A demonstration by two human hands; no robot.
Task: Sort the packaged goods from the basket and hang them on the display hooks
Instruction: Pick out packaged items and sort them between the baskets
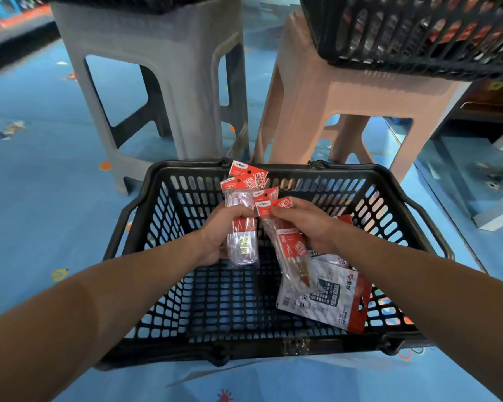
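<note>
Blue floor, perhaps vinyl, under basket

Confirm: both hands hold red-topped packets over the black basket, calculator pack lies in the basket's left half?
No. Head view shows the calculator pack in the right half of the black basket. The left hand and right hand do each hold red-topped packets over it.
</note>
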